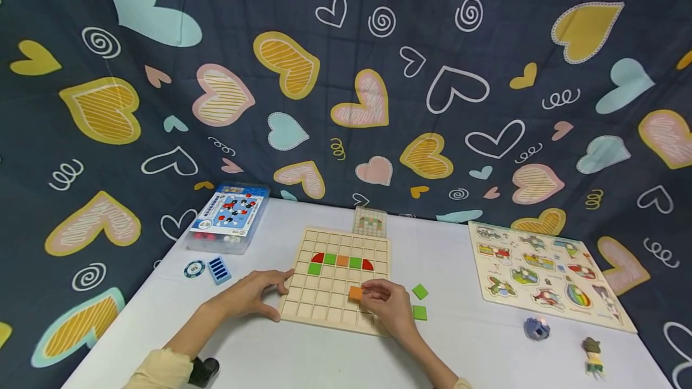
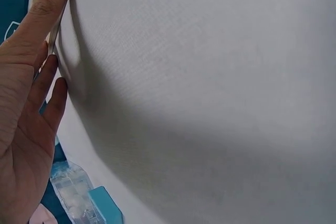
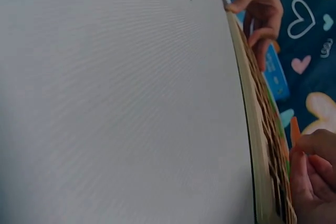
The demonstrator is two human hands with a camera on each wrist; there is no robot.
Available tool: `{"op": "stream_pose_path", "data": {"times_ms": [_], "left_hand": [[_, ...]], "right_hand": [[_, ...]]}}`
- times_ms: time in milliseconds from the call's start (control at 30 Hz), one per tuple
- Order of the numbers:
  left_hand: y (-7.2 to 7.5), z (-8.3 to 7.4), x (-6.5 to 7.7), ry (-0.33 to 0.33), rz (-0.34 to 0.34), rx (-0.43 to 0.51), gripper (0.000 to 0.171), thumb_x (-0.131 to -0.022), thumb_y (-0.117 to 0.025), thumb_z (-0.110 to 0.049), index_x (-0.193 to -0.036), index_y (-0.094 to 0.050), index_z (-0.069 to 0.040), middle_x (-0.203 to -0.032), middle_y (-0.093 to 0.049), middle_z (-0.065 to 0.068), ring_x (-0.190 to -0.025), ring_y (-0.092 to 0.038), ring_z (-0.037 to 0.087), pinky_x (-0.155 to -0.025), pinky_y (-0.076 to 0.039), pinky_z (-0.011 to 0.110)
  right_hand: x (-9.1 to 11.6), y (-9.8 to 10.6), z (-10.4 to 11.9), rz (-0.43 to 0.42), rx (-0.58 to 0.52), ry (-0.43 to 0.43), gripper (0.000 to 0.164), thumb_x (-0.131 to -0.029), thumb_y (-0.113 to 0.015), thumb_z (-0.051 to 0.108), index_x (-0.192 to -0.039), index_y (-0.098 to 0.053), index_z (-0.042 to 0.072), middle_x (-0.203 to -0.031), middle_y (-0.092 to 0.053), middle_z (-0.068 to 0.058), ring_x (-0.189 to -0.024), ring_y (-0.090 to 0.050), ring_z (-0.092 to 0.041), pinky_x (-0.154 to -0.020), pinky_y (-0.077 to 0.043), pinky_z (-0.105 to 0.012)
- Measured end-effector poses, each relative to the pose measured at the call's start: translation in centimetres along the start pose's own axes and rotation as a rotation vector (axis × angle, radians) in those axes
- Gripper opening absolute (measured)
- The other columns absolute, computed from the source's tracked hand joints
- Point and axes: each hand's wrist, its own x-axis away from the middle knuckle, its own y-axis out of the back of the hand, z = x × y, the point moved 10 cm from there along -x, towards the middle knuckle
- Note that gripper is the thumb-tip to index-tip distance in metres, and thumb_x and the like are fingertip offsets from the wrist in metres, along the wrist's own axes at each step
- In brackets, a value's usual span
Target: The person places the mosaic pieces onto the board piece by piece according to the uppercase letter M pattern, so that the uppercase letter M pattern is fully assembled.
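Observation:
A wooden grid board (image 1: 319,316) lies on the white table. A row across it has red quarter-round pieces at both ends, with green and orange squares between; one more green tile (image 1: 315,268) sits below the left end. My left hand (image 1: 251,296) rests against the board's left edge, thumb near the front corner, fingers farther up. In the left wrist view this hand (image 2: 31,98) has its fingers fairly straight. Thumb and fingers of my right hand (image 1: 390,308) pinch an orange square tile (image 1: 355,293) over the board's right half. The right wrist view shows that tile (image 3: 295,131) edge-on.
Two green tiles (image 1: 420,291) lie right of the board. Behind it stands a pattern card (image 1: 370,223). A clear box (image 1: 229,218), a round chip (image 1: 194,269) and a blue striped block (image 1: 219,270) are left. A picture puzzle (image 1: 546,311) and two small figures (image 1: 537,328) are right.

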Motion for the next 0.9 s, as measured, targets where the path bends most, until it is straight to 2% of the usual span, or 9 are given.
{"op": "stream_pose_path", "data": {"times_ms": [133,333,500,600,733,900], "left_hand": [[0.0,0.0,0.0,-0.002,0.0,-0.004,0.031,-0.068,-0.084,-0.029,-0.088,-0.062,-0.018,-0.141,-0.049,0.017,-0.128,-0.047,0.036,-0.106,-0.039,0.05],[0.0,0.0,0.0,-0.013,-0.005,-0.013,0.031,-0.068,-0.083,-0.03,-0.088,-0.062,-0.019,-0.14,-0.049,0.018,-0.127,-0.047,0.037,-0.105,-0.039,0.051],[0.0,-0.2,0.1,-0.021,-0.003,-0.007,0.031,-0.069,-0.083,-0.031,-0.088,-0.062,-0.018,-0.139,-0.049,0.019,-0.126,-0.048,0.039,-0.104,-0.039,0.052],[-0.1,-0.2,0.1,-0.016,-0.002,0.003,0.031,-0.069,-0.082,-0.031,-0.088,-0.062,-0.018,-0.14,-0.049,0.018,-0.127,-0.047,0.038,-0.105,-0.039,0.052],[0.0,-0.2,0.1,-0.017,-0.007,0.0,0.031,-0.069,-0.082,-0.031,-0.088,-0.061,-0.018,-0.14,-0.049,0.018,-0.127,-0.047,0.038,-0.105,-0.038,0.052],[-0.1,0.0,0.0,-0.005,0.0,-0.004,0.031,-0.069,-0.083,-0.031,-0.088,-0.061,-0.019,-0.14,-0.049,0.018,-0.127,-0.047,0.037,-0.106,-0.038,0.051]], "right_hand": [[-1.0,-1.7,0.6,0.029,0.011,0.029,0.019,-0.077,-0.074,-0.004,-0.095,-0.07,-0.004,-0.089,-0.072,-0.015,-0.076,-0.069,-0.016,-0.067,-0.056,-0.016],[-2.2,-4.6,1.4,0.1,0.029,0.053,0.019,-0.077,-0.07,-0.009,-0.096,-0.068,-0.009,-0.09,-0.07,-0.022,-0.078,-0.069,-0.03,-0.064,-0.057,-0.02],[-2.8,-6.0,1.9,0.094,0.065,0.077,0.018,-0.076,-0.07,-0.008,-0.093,-0.069,-0.005,-0.087,-0.071,-0.015,-0.073,-0.066,-0.018,-0.061,-0.054,-0.016],[-3.1,-6.7,2.6,0.099,0.098,0.134,0.017,-0.074,-0.067,-0.01,-0.09,-0.069,-0.004,-0.084,-0.07,-0.013,-0.071,-0.064,-0.012,-0.059,-0.052,-0.015],[-3.4,-7.5,3.4,0.098,0.139,0.208,0.017,-0.073,-0.064,-0.012,-0.087,-0.068,-0.006,-0.081,-0.07,-0.013,-0.068,-0.063,-0.011,-0.057,-0.052,-0.015],[-3.9,-8.1,3.5,0.092,0.139,0.201,0.017,-0.073,-0.068,-0.013,-0.089,-0.067,-0.007,-0.082,-0.069,-0.015,-0.071,-0.066,-0.015,-0.06,-0.054,-0.015]]}}
